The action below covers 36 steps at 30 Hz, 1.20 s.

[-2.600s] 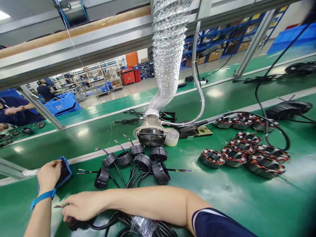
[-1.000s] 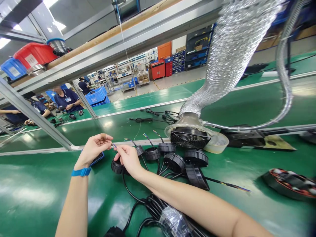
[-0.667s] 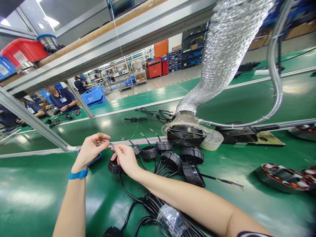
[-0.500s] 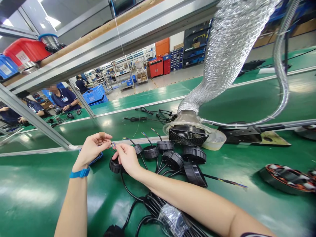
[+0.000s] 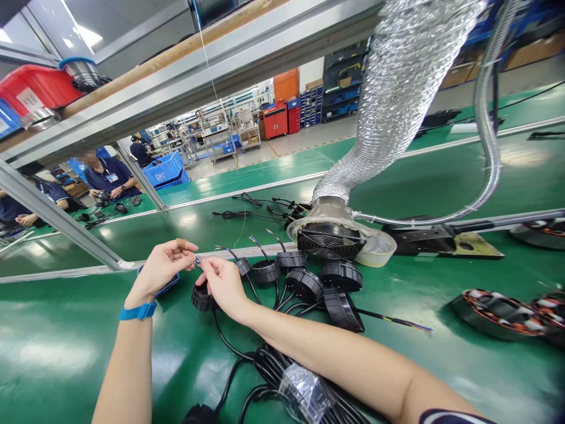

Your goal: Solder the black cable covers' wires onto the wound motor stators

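Note:
My left hand (image 5: 170,265), with a blue wristband (image 5: 138,311) below it, pinches thin coloured wire ends (image 5: 198,260). Close on its right, my right hand (image 5: 226,287) has thumb and finger closed on the same wires. Beneath my right hand sits a black round ribbed cap (image 5: 202,298), partly covered by the fingers. A black cable (image 5: 227,340) runs down from it to a bundle of cables (image 5: 269,366) under my right forearm. A blue tray (image 5: 170,287) is half hidden behind my left wrist.
More black caps (image 5: 304,285) with stripped cables stand right of my hands. Behind them are a fan grille (image 5: 331,244) under a silver duct (image 5: 384,112) and a tape roll (image 5: 379,250). Wound copper parts (image 5: 489,315) lie at right. Co-workers (image 5: 108,176) sit far left.
The whole view has shifted slightly, with things appearing a little further left. Both hands stay together at the wire ends, with only small finger movement.

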Each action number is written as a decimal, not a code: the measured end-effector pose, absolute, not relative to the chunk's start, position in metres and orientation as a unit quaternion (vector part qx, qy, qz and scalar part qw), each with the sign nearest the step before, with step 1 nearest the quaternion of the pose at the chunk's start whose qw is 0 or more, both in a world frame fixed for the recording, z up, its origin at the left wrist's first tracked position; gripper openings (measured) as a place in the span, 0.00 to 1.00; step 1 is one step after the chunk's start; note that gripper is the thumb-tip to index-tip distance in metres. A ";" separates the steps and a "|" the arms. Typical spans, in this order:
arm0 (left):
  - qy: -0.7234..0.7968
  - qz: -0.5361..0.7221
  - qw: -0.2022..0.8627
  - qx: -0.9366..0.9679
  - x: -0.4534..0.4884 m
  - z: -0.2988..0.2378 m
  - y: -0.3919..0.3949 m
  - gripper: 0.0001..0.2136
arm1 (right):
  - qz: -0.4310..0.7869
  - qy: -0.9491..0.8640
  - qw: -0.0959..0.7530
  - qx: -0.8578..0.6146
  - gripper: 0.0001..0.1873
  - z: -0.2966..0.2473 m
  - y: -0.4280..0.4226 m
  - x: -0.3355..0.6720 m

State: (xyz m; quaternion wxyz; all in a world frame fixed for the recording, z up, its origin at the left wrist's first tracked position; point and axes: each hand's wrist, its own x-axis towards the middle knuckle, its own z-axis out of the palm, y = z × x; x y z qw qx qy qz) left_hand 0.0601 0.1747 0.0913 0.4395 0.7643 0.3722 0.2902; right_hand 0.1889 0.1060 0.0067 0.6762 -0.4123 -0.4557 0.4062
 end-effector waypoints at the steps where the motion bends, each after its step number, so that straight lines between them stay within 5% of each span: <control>1: 0.373 0.286 0.438 0.766 0.061 0.092 0.174 0.15 | 0.405 -0.456 0.677 -0.413 0.14 0.007 0.106 0.189; 25: 0.365 0.229 0.432 0.793 0.056 0.097 0.173 0.18 | 0.417 -0.439 0.688 -0.401 0.15 0.004 0.109 0.190; 36: 0.345 0.339 0.393 0.782 0.051 0.102 0.170 0.18 | 0.423 -0.439 0.686 -0.397 0.15 0.006 0.108 0.189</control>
